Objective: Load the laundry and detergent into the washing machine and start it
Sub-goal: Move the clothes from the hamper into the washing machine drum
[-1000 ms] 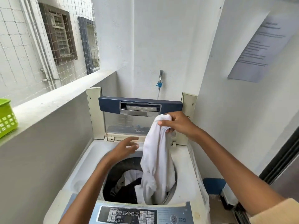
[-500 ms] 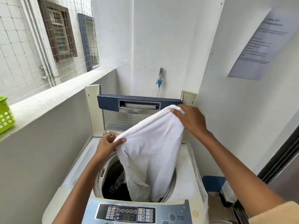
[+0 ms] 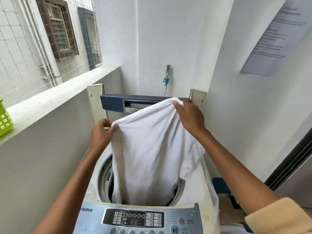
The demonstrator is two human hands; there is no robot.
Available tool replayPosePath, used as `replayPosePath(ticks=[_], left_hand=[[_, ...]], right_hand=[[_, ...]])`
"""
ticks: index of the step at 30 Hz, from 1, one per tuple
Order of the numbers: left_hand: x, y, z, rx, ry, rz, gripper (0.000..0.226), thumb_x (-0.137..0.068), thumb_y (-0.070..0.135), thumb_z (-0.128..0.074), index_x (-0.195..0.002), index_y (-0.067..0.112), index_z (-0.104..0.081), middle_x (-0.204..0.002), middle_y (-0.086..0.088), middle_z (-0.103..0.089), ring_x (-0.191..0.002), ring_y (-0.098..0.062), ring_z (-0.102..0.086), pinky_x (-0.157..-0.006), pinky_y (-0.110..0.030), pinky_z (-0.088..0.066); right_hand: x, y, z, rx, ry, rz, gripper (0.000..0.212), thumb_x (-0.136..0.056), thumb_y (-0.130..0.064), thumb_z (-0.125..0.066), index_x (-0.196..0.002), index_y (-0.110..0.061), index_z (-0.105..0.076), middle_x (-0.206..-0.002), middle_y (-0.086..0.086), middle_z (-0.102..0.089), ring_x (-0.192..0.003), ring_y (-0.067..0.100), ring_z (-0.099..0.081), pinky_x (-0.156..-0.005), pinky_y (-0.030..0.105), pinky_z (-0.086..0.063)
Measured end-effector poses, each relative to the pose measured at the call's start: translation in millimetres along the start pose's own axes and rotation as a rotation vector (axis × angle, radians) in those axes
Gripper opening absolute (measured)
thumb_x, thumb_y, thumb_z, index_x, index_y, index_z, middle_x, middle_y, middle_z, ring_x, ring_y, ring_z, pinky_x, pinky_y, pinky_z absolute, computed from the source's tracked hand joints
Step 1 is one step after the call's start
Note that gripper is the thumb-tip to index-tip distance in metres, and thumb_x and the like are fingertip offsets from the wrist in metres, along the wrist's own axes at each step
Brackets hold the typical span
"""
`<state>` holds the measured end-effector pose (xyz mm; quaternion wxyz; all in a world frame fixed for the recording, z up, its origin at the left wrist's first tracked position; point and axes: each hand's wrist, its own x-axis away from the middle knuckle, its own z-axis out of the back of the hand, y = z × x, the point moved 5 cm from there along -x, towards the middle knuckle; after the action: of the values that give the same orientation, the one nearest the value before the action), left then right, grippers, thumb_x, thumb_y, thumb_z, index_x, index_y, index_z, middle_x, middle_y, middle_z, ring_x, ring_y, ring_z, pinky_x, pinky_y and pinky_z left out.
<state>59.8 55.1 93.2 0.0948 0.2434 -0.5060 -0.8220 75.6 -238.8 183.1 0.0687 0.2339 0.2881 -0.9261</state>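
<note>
Both hands hold a white garment (image 3: 152,149) spread above the washing machine (image 3: 194,198) drum: left hand (image 3: 101,134), right hand (image 3: 190,117) pinching its top edge.

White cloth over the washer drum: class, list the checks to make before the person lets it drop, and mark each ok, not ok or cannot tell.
1. Left hand pinches the white cloth at one top corner: ok.
2. Right hand grips the other corner: ok.
3. Blue-edged washer lid raised: ok.
4. Cloth's lower end inside the round drum opening: ok.
5. One fold hangs over the rim on the right: not ok.
6. Detergent added: cannot tell.
</note>
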Motion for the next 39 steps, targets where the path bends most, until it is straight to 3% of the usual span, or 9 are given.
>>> replayPosePath(ticks=[3, 7, 12, 15, 20, 24, 30, 34, 39], left_hand=[[-4.0, -30.6, -25.4, -0.479, -0.053, 0.011, 0.017, -0.089, 0.023, -0.054, -0.096, 0.007, -0.054, -0.104, -0.017, -0.059, -0.091, -0.037, -0.057, -0.073, -0.038, -0.041], [7.3, -70.1, -59.2, -0.605, -0.336, 0.195, 0.040, -0.091, 0.030, -0.052, -0.124, 0.012, -0.037, -0.127, -0.022, -0.043, -0.108, -0.044, -0.053, -0.092, -0.048, -0.043], [33.4, -66.4, -92.2, -0.779, -0.831, 0.113, 0.029, -0.094, 0.024, -0.046, -0.108, 0.003, -0.059, -0.114, -0.019, -0.061, -0.107, -0.034, -0.059, -0.079, -0.030, -0.047], [57.4, -49.2, -113.7, -0.743, -1.061, 0.089, 0.027, -0.095, 0.019, -0.045, -0.108, 0.000, -0.059, -0.096, -0.013, -0.065, -0.077, -0.023, -0.058, -0.058, -0.017, -0.041], [82.3, -0.2, -172.9, -0.594, -1.159, -0.089, 0.031, -0.095, 0.015, -0.047, -0.123, 0.006, -0.056, -0.128, -0.011, -0.057, -0.106, -0.022, -0.057, -0.084, -0.023, -0.042], [108.0, 51.0, -240.9, -0.320, -1.195, -0.160, 0.022, -0.094, 0.012, -0.051, -0.112, 0.007, -0.063, -0.112, -0.012, -0.064, -0.104, -0.027, -0.063, -0.095, -0.037, -0.049], [182.2, 121.5, -351.0, -0.084, -1.288, -0.118, 0.023, -0.095, 0.005, -0.045, -0.111, -0.007, -0.058, -0.108, -0.021, -0.065, -0.058, 0.005, -0.061, -0.054, -0.006, -0.045], [232.4, 127.6, -433.7, -0.146, -1.348, -0.026, 0.025, -0.095, 0.007, -0.045, -0.111, -0.006, -0.059, -0.109, -0.021, -0.065, -0.087, -0.031, -0.064, -0.085, -0.034, -0.052], [305.8, 79.3, -524.7, -0.356, -1.366, 0.076, 0.027, -0.092, 0.012, -0.048, -0.106, -0.002, -0.065, -0.111, -0.019, -0.066, -0.099, -0.031, -0.063, -0.089, -0.037, -0.049]], right_hand=[[10.1, 25.4, -68.5, -0.106, -0.280, -0.032, 0.042, -0.099, -0.039, -0.034, -0.128, -0.010, -0.045, -0.128, 0.017, -0.055, -0.120, 0.033, -0.051, -0.092, 0.040, -0.041], [52.3, 67.9, -136.3, -0.198, -0.744, -0.223, 0.074, -0.095, -0.038, -0.047, -0.150, -0.021, -0.002, -0.158, 0.007, -0.008, -0.144, 0.028, -0.018, -0.103, 0.041, -0.035], [89.7, 113.4, -137.8, -0.221, -0.968, -0.398, 0.062, -0.092, -0.027, -0.054, -0.145, -0.021, -0.021, -0.129, 0.003, -0.043, -0.075, 0.019, -0.059, -0.058, 0.025, -0.049], [92.3, 133.3, -123.2, -0.352, -0.903, -0.487, 0.040, -0.093, -0.020, -0.052, -0.131, -0.015, -0.045, -0.117, 0.008, -0.056, -0.068, 0.019, -0.063, -0.059, 0.026, -0.047], [95.6, 166.0, -78.1, -0.562, -0.734, -0.560, 0.019, -0.094, -0.018, -0.050, -0.109, -0.010, -0.059, -0.097, 0.007, -0.066, -0.079, 0.023, -0.066, -0.066, 0.027, -0.050], [113.9, 214.4, -36.4, -0.672, -0.582, -0.659, 0.020, -0.094, -0.017, -0.051, -0.110, -0.009, -0.061, -0.101, 0.011, -0.069, -0.082, 0.024, -0.068, -0.073, 0.032, -0.053], [168.3, 314.8, 20.2, -0.894, -0.325, -0.918, 0.016, -0.095, -0.013, -0.048, -0.097, -0.010, -0.064, -0.087, 0.010, -0.071, -0.068, 0.020, -0.070, -0.063, 0.029, -0.054], [217.0, 387.7, 35.5, -0.929, -0.212, -1.096, 0.019, -0.095, -0.010, -0.045, -0.093, -0.011, -0.064, -0.072, 0.004, -0.073, -0.061, 0.017, -0.069, -0.059, 0.026, -0.053], [289.3, 476.8, 17.3, -0.940, -0.123, -1.373, 0.019, -0.095, -0.009, -0.045, -0.084, -0.012, -0.061, -0.065, 0.006, -0.069, -0.051, 0.015, -0.065, -0.052, 0.024, -0.051]])
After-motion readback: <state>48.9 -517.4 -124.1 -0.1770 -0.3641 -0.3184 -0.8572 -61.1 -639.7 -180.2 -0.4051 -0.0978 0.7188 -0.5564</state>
